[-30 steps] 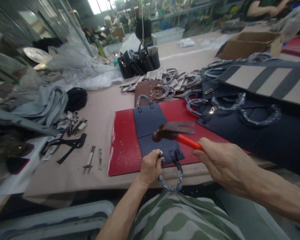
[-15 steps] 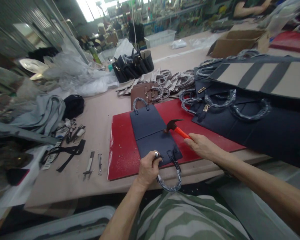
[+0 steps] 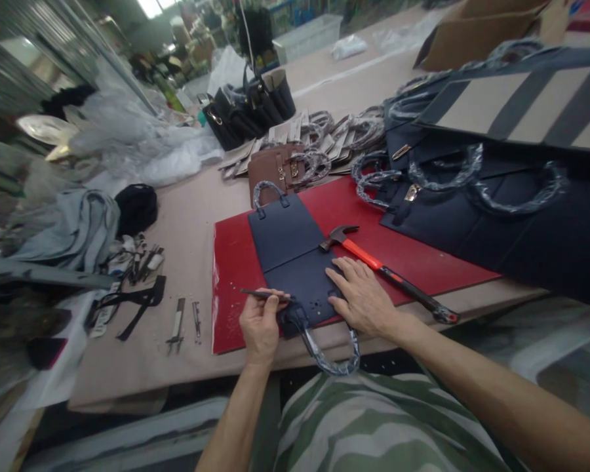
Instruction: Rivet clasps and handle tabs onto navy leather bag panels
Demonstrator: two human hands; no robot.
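Observation:
A navy bag panel (image 3: 292,233) lies on the red board (image 3: 231,262), with a plastic-wrapped handle at each end. My left hand (image 3: 260,328) is closed around a thin dark metal punch (image 3: 263,293), held almost level over the panel's near left corner. Flat on the panel's near right part rests my right hand (image 3: 361,298), fingers spread, holding nothing. Between that hand and the panel's near edge, a group of small holes (image 3: 317,305) shows. The hammer (image 3: 368,257), with an orange and black handle, lies just beyond my right hand, its head touching the panel.
Large navy bag pieces (image 3: 501,229) with wrapped handles are piled on the right. A brown bag piece (image 3: 275,172) and black bags (image 3: 248,108) stand behind the board. To the left lie slim metal tools (image 3: 177,324), dark straps (image 3: 145,298) and a dark cloth (image 3: 136,208).
My right hand has let go of the hammer, which now lies down, and has moved onto the panel. My left hand has shifted left, tilting the punch from upright to nearly level.

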